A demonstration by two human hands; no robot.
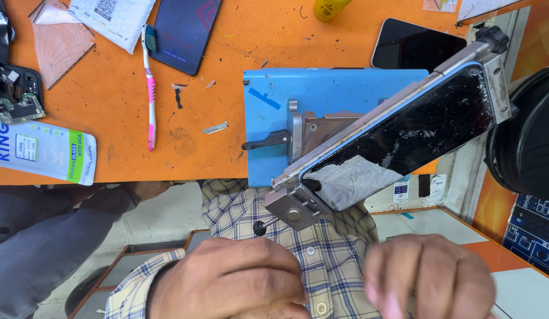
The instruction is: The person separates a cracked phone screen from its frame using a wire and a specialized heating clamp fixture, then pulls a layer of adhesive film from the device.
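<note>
Cracked phone (404, 139) sits clamped in metal jig (298, 207), frame centre-right, on blue base (321, 94). Both hands low: left (227, 280) curled, empty; right (431, 274) blurred, grip can't tell. Toothbrush (150, 88) upper left on orange worktop (109, 118).

Orange mat (115, 118) bears toothbrush (150, 88), phones (184, 32), blue fixture (268, 118)

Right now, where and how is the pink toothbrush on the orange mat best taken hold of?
Probably pinch the pink toothbrush at mid-handle, from above, fingers on its two long sides. It lies flat and straight, bristle head pointing away, with bare orange mat on both sides. Both hands are far from it.
</note>
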